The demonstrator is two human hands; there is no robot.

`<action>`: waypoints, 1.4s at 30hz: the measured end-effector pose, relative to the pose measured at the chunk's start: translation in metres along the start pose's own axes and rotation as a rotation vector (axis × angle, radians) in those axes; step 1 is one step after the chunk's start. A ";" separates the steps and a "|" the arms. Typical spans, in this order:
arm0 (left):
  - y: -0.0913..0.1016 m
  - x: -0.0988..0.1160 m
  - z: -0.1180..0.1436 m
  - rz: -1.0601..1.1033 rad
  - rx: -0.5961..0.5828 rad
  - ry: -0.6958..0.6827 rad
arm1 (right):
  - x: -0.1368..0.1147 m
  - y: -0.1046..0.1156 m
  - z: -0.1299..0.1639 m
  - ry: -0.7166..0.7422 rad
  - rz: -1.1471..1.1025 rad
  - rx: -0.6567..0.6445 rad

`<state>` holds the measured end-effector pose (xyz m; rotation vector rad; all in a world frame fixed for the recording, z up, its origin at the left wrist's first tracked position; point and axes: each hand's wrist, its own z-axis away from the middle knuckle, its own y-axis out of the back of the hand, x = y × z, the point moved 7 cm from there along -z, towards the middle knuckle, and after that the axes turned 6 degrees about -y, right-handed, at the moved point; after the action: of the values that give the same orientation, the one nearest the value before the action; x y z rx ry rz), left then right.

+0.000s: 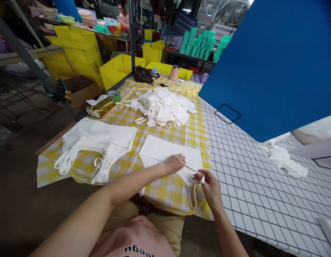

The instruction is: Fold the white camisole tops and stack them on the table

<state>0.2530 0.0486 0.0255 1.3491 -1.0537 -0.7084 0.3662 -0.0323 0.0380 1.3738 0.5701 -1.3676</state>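
A white strappy top lies flat in front of me on a yellow checked cloth, its wavy hem pointing away. My left hand rests on it with the fingers closed; what they grip is hidden. Between the hands runs a thin, narrow strip, too small to name. On the right, my right hand pinches the top near its shoulder strap, which hangs in a loop below. Left of this, a stack of similar white tops lies with straps toward me. Beyond sits a loose heap of white tops.
A gold tissue pack and green tape roll lie along the left edge. At the back stand a dark handbag and pink tumbler. A large blue board overhangs the white grid-patterned surface at right.
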 end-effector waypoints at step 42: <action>-0.011 -0.027 -0.006 0.304 0.094 0.170 | -0.027 -0.053 -0.038 0.644 0.934 0.011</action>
<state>0.2493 0.0737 0.0106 1.2679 -1.1344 -0.3169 0.3281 0.0272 0.0362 1.7643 0.2430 -0.1695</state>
